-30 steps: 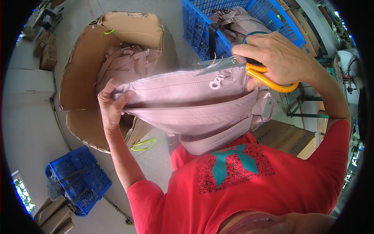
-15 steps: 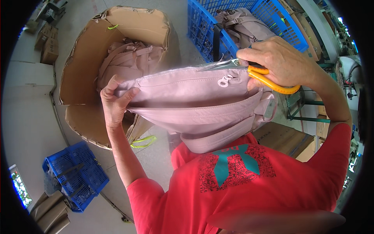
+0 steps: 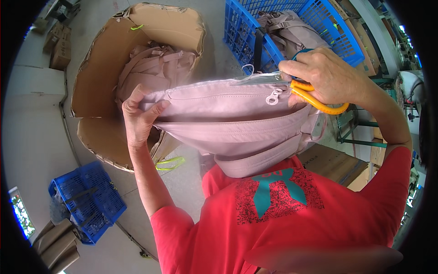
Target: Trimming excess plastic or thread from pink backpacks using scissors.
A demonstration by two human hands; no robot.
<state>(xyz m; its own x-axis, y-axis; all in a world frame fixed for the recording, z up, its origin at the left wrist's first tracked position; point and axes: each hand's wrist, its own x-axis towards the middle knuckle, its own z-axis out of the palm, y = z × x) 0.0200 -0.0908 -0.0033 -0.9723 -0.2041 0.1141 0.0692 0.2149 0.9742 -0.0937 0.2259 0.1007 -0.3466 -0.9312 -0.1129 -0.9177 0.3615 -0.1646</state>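
Note:
A pale pink fabric bag (image 3: 219, 114) is stretched between my hands in front of my chest. At its left corner, my left hand (image 3: 140, 114) pinches the fabric between thumb and fingers. Orange-handled scissors (image 3: 319, 98) are in my right hand (image 3: 321, 75), whose fingers also press against the bag's right end. Along the bag's top edge lie the scissor blades (image 3: 262, 79); whether they are apart is hard to make out. Just below them hangs a pink zipper pull (image 3: 273, 97). A thin loose thread (image 3: 247, 69) curls up above the blades.
Beyond my left hand stands a large open cardboard box (image 3: 98, 68) with pink bags (image 3: 155, 66) inside. A blue crate (image 3: 244, 39) at the far right holds another pink bag (image 3: 292, 32). Another blue crate (image 3: 89, 196) sits at the lower left. A closed carton (image 3: 333, 162) is near my right side.
The bag and both hands have shifted slightly to the right. The thread now stands up in a loop over the top edge. My hold on the scissors and bag looks the same.

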